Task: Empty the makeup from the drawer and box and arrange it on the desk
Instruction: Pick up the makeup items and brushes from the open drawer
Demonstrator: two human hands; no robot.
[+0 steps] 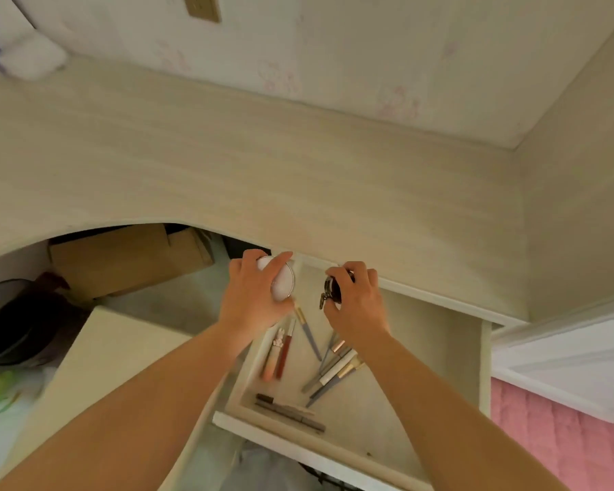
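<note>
White round compact (280,283) held in the left hand (254,295), fingers curled round its rim, index finger laid across its face; it sits above the far left corner of the open drawer (436,352), just short of the desk (263,154) edge; right hand (357,301) just beside it to the right, fingers clamped on a small dark item (332,288) with a metal clasp, kind unclear; the two hands are near but apart. Below the left hand, on the drawer floor: two slim tubes (279,352), one pale pink, one reddish, side by side; a grey pencil with gold cap (307,333) angled between the hands; below the right hand's wrist a loose fan of pencils and brushes (334,372), overlapping; nearer the drawer's front edge, two dark grey sticks (288,411) lying almost parallel. Left of the left forearm, a pale flat-topped surface (96,366); beyond it under the desk, cardboard boxes (121,260) and a dark bin (15,324). Right of the right forearm, pink fabric (564,437). Far beyond the hands, flowered wallpaper (334,65); a white and blue thing (22,51) at the desk's far left, blurred.
</note>
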